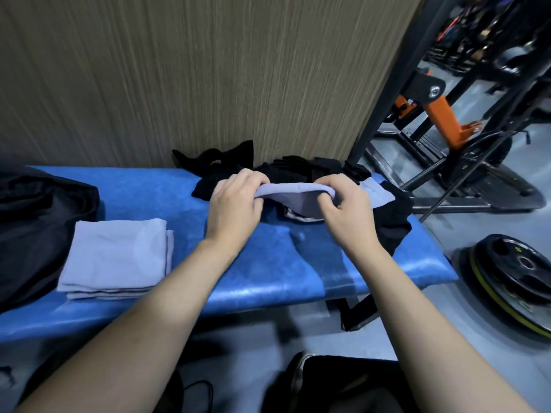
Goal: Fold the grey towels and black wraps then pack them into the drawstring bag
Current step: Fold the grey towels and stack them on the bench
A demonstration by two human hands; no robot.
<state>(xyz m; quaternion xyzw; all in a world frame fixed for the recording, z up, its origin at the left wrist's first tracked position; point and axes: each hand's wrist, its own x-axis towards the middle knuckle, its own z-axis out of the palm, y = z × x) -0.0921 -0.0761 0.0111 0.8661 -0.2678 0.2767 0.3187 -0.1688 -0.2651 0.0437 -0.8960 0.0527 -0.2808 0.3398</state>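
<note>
A grey towel (298,193) is stretched between both hands above the blue bench (268,272). My left hand (235,201) grips its left end and my right hand (343,204) pinches its right end. A pile of black wraps (298,168) lies behind and under the towel, against the wall. Another black wrap (393,225) hangs over the bench's right end. Folded grey towels (119,257) are stacked on the bench at the left. The black drawstring bag (38,228) sits at the far left, partly cut off by the frame edge.
A wood-grain wall (208,79) stands right behind the bench. Black and orange gym rack frames (441,114) fill the right. A weight plate (518,272) lies on the grey floor by the bench's right end. Dark items sit on the floor below.
</note>
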